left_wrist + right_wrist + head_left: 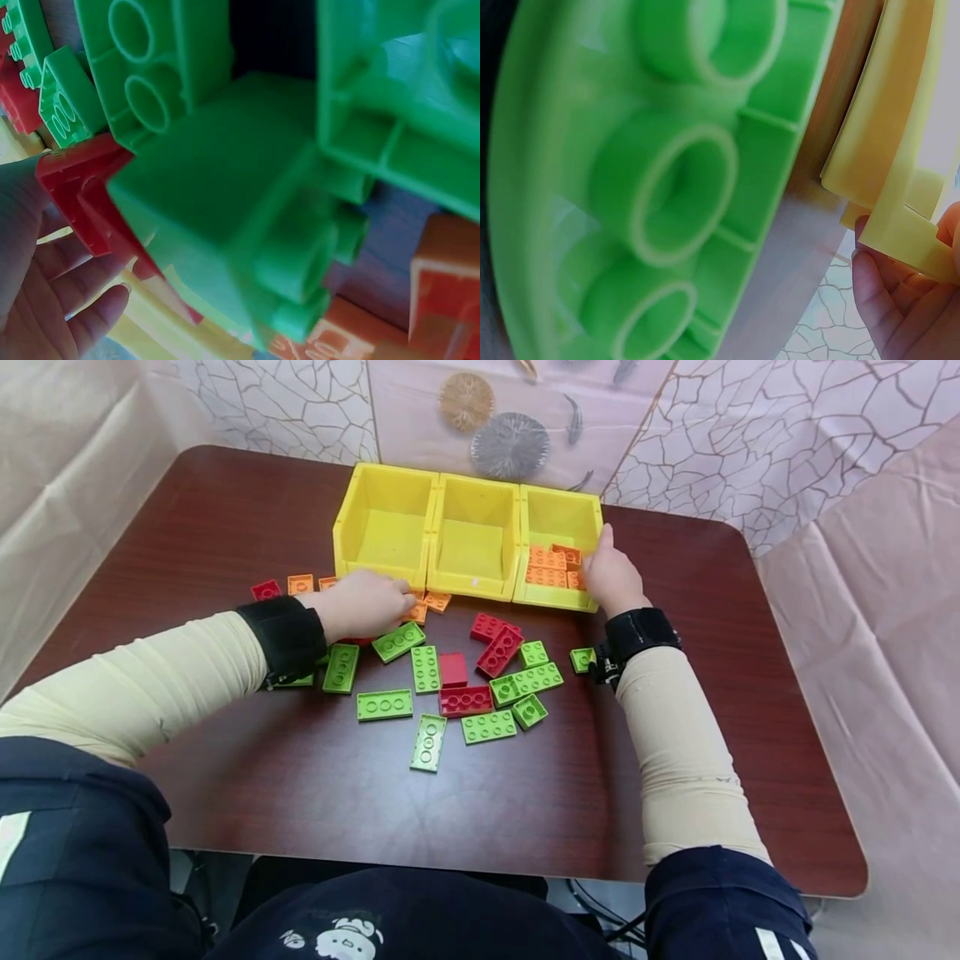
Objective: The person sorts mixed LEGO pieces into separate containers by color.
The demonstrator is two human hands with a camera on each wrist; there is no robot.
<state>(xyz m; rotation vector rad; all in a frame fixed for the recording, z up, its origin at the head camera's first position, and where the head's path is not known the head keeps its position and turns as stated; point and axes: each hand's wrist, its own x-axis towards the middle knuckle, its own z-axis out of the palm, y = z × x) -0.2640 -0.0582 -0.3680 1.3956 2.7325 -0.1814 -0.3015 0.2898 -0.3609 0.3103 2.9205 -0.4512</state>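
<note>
We count one right hand [615,578], upper right of the frame, pinching the yellow bin [471,539] by its right edge; one left hand [365,603], nearer the loose orange bricks [437,602] just right of its fingertips, upper centre, pinch uncertain to us

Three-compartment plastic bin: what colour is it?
Yellow; the bin shows best in the head view.

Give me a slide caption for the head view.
Right hand gripping a yellow bin, orange bricks in its right compartment; left hand near loose green bricks and red bricks.
</note>
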